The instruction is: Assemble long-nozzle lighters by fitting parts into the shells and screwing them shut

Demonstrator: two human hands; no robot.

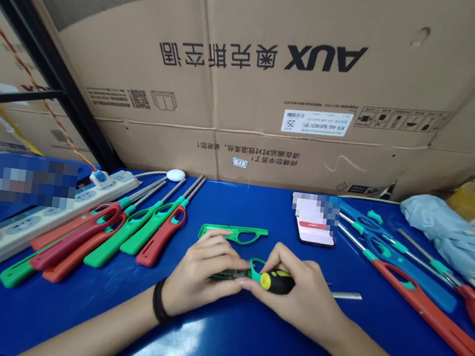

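Note:
My left hand (pixel 204 269), with a dark band at its wrist, is closed around an opened green lighter housing (pixel 230 273). Inner parts show in it, partly hidden by the fingers. My right hand (pixel 304 290) is closed, holding a black and yellow screwdriver (pixel 280 282) against the palm. Its thumb and index finger meet the housing near a teal trigger piece (pixel 255 272). Just beyond my hands lies a separate green housing half (pixel 234 234) with a finger loop. A flat silver metal piece (pixel 346 295) sticks out past my right hand.
Several red and green long lighters (pixel 140 229) lie at left beside a white power strip (pixel 37 217). More lighters, red (pixel 433 312) and blue (pixel 425 273), lie at right. A phone (pixel 313 225), a grey-blue plastic bag (pixel 446 238) and a large cardboard box (pixel 248 87) stand farther back.

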